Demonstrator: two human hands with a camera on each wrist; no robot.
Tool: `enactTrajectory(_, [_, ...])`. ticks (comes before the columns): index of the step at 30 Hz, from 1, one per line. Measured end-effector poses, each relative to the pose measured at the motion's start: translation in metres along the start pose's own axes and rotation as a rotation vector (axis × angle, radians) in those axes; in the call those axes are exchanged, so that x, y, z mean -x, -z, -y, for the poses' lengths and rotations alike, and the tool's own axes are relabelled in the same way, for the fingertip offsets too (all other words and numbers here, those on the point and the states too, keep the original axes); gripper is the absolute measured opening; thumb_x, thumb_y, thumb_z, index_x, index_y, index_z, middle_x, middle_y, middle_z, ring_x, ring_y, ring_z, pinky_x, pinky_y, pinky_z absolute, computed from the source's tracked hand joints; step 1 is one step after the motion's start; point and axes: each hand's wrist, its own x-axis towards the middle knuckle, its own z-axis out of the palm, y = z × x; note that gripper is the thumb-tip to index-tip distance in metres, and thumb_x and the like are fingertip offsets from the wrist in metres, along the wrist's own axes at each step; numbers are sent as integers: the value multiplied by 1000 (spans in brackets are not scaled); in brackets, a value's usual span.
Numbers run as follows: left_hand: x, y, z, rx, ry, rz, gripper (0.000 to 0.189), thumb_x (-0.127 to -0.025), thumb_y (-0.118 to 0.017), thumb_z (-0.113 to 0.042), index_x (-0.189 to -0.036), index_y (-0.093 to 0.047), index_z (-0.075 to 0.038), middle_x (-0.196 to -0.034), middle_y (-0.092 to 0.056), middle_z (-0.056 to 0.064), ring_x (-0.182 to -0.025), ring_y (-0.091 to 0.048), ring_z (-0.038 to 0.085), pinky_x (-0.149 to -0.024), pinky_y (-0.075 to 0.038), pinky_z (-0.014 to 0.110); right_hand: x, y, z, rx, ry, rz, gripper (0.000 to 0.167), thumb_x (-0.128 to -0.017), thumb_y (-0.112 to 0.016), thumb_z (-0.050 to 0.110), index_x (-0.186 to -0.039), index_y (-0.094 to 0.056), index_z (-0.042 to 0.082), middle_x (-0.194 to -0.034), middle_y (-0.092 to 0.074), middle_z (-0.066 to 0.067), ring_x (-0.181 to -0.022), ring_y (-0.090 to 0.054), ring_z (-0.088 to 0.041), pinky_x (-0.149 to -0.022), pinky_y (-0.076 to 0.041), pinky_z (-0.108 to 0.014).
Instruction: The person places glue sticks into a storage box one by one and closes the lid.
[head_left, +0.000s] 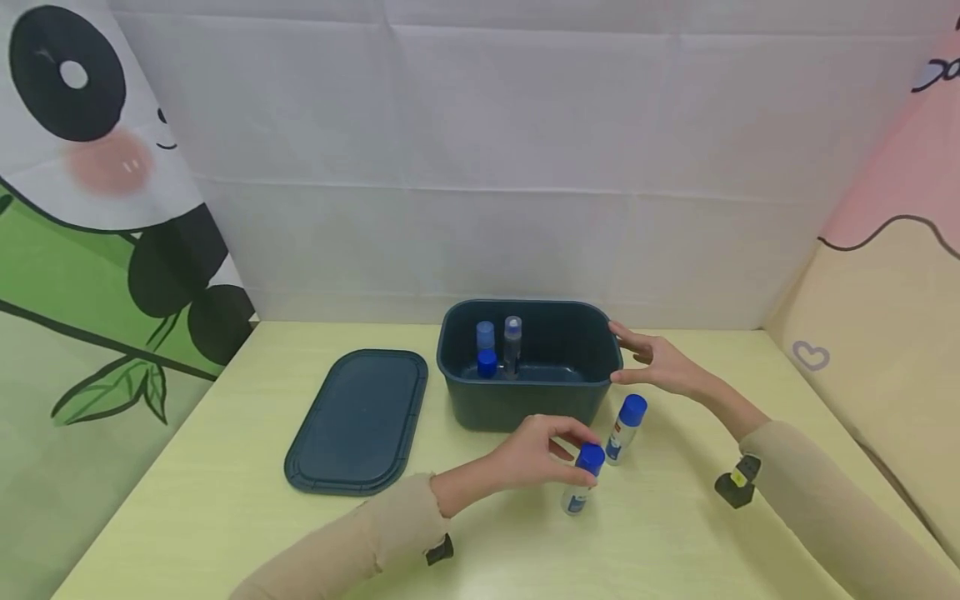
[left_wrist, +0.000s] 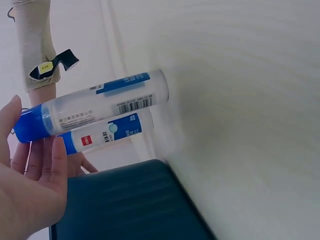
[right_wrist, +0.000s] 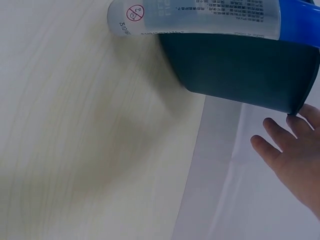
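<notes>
My left hand [head_left: 536,454] pinches the blue cap of a clear glue bottle [head_left: 576,502] between thumb and fingers, in front of the dark teal storage box [head_left: 517,408]. In the left wrist view this bottle [left_wrist: 107,106] shows a barcode and a blue label. A second blue-capped glue bottle [head_left: 622,435] stands upright by the box's front right corner. My right hand [head_left: 667,367] spreads across the right end of the box, fingertips at its rim; in the right wrist view its fingers are extended. Inside the box, several similar bottles [head_left: 512,346] stand towards the left.
A flat teal lid [head_left: 363,421] lies on the pale yellow table [head_left: 255,417], left of the box. Behind the box hangs a white cloth [head_left: 517,167]. Printed cloths with cartoon figures [head_left: 97,167] flank the table on both sides.
</notes>
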Motion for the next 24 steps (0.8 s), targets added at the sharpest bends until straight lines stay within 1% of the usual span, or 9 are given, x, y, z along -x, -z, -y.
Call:
enactTrajectory(3, [-1,-3,5,35,-3,-3,37,-74,-75,-8,-108,-63,0,-94,-64,0,-83,-58,1,-73,-51,20,0,0,0,-6,3,4,80,-84,-65,21,-145,-16,4,-148,-14,-21,-131,-21,-45,-100,-24,-59])
enactTrajectory(6, [-2,-3,6,53,-6,-2,36,-74,-74,-7,-107,-63,1,-92,-64,0,-81,-60,4,-71,-52,21,-1,0,0,-6,1,3,80,-84,-65,22,-145,-15,4,-148,-14,-21,-131,-21,-45,-100,-24,-59])
enactTrajectory(10, [0,3,2,21,-16,14,35,-74,-74,-8,-106,-64,0,-93,-65,1,-82,-60,4,-71,-52,20,0,-1,-1,-3,-6,-2,80,-84,-65,22,-145,-15,5,-148,-15,-21,-130,-21,-45,-99,-24,-59])
enactTrajectory(13, [2,11,-5,-11,-28,23,33,-74,-74,-9,-105,-64,-2,-94,-65,0,-83,-60,2,-72,-52,21,1,-2,-2,-11,-11,-3,80,-84,-64,22,-145,-15,5,-148,-15,-21,-131,-21,-45,-100,-24,-59])
enactTrajectory(15, [3,20,-13,-22,-32,18,32,-74,-74,-9,-104,-65,-4,-95,-66,1,-83,-61,4,-72,-52,22,1,-3,-2,-13,-17,-4,80,-84,-64,22,-145,-15,6,-148,-15,-21,-131,-20,-45,-100,-24,-59])
enactTrajectory(18, [3,36,-29,-20,-44,-9,32,-74,-75,-9,-104,-65,-3,-97,-66,3,-86,-62,10,-73,-53,24,2,-2,-2,-12,-24,-4,80,-84,-64,22,-145,-15,6,-148,-15,-22,-130,-20,-46,-100,-24,-59])
enactTrajectory(21, [0,58,-52,-13,-72,-74,32,-74,-74,-7,-104,-65,-2,-96,-65,7,-85,-62,17,-72,-53,28,2,-1,-1,-8,-28,-1,81,-84,-64,22,-145,-14,6,-148,-15,-22,-130,-20,-46,-100,-24,-59])
enactTrajectory(24, [-6,83,-77,-31,-118,-153,31,-75,-73,-6,-105,-64,-1,-92,-65,9,-83,-62,19,-71,-54,31,1,0,1,-7,-24,2,81,-84,-64,22,-145,-15,5,-148,-15,-21,-131,-20,-45,-101,-23,-57])
